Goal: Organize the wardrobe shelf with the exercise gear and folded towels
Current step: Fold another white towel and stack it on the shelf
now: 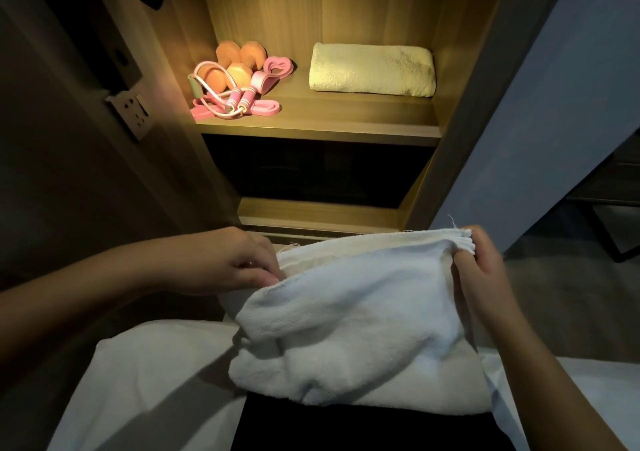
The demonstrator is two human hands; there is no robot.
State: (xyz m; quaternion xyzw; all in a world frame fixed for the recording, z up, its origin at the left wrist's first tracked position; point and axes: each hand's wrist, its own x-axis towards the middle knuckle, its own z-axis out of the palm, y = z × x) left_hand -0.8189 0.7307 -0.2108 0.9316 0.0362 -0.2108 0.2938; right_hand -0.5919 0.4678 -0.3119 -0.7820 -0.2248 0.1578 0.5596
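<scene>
Here both hands hold white towel crosswise.

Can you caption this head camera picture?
Left hand and right hand grip a white towel; cream towel and exercise gear sit on the shelf.

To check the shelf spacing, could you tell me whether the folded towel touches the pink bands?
Apart. The head view shows a strip of bare shelf between the folded towel and the pink bands.
</scene>
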